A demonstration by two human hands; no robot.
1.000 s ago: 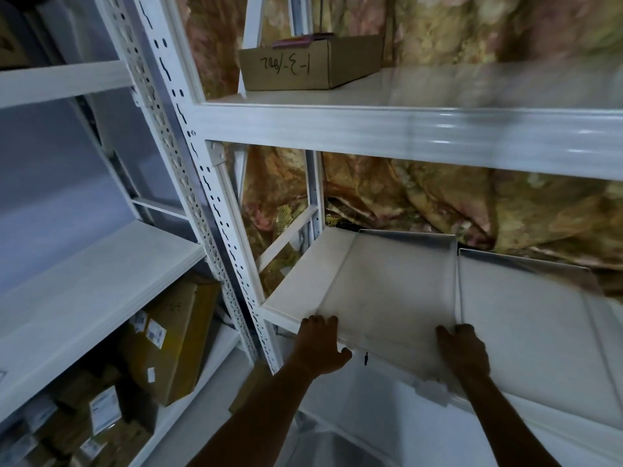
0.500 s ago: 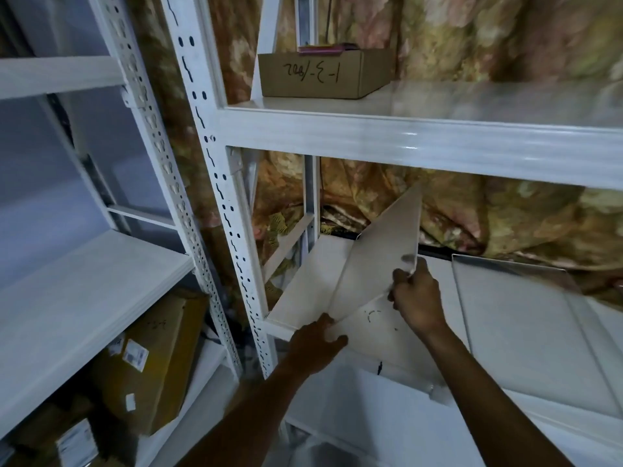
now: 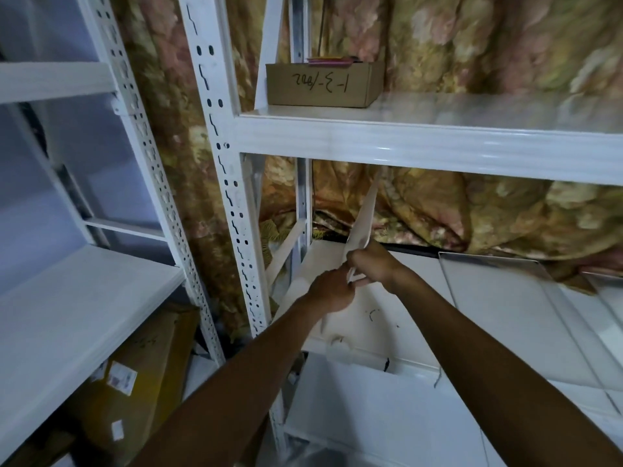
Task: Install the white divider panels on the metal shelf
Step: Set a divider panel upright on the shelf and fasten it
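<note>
Tipping the white divider panel point(image 3: 365, 214) from flat to upright on the metal shelf point(image 3: 414, 298), left hand point(image 3: 332, 291) and right hand point(image 3: 374, 264) clasping its near edge; seating likely next.

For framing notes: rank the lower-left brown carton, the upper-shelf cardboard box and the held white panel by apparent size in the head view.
1. The brown carton, though probably nearer the camera.
2. The cardboard box.
3. The white panel, seen nearly edge-on, so it looks slim.
</note>
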